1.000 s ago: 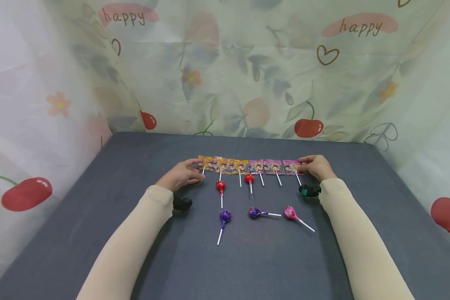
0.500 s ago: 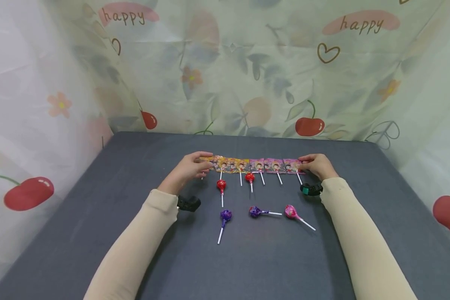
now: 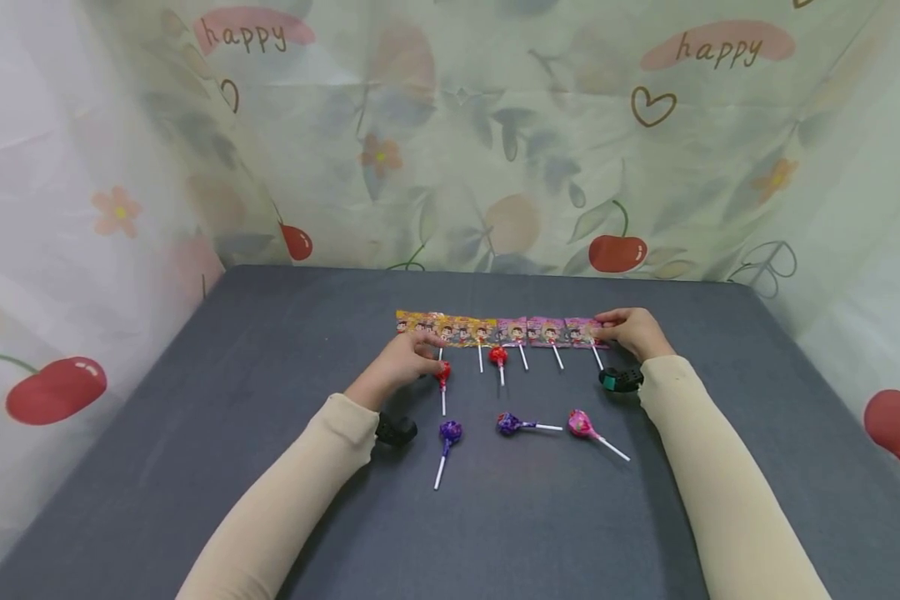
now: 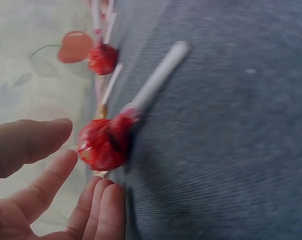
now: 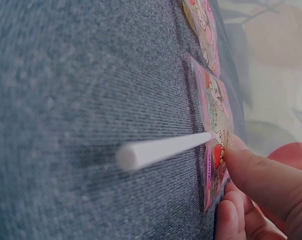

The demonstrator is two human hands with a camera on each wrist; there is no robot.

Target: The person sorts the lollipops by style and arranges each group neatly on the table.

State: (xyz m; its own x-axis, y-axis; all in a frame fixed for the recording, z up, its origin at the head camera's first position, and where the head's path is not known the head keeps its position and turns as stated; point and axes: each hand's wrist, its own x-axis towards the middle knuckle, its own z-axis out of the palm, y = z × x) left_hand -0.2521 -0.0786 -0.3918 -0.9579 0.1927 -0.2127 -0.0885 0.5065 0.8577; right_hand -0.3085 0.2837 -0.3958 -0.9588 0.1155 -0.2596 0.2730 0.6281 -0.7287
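My left hand (image 3: 397, 367) is beside a round red lollipop (image 3: 444, 377), whose head it partly covers in the head view. In the left wrist view the thumb and fingers are spread about that head without closing on it. Behind it runs a row of flat packets with white sticks, yellow-orange packets (image 3: 463, 332) on the left and pink packets (image 3: 546, 332) on the right. My right hand (image 3: 637, 335) pinches the rightmost pink packet, a flat lollipop (image 5: 215, 102), by its edge, thumb on its face. Its white stick (image 5: 166, 150) points toward the camera.
Another red lollipop (image 3: 498, 356) lies before the row's middle. Nearer on the dark grey table (image 3: 540, 542) are two purple lollipops, one pointing forward (image 3: 450, 432) and one sideways (image 3: 507, 423), and a pink lollipop (image 3: 581, 423). A printed curtain (image 3: 465, 167) hangs behind.
My left hand has left the row's left end and come right and nearer, to the left red lollipop. The right hand stays at the right end.
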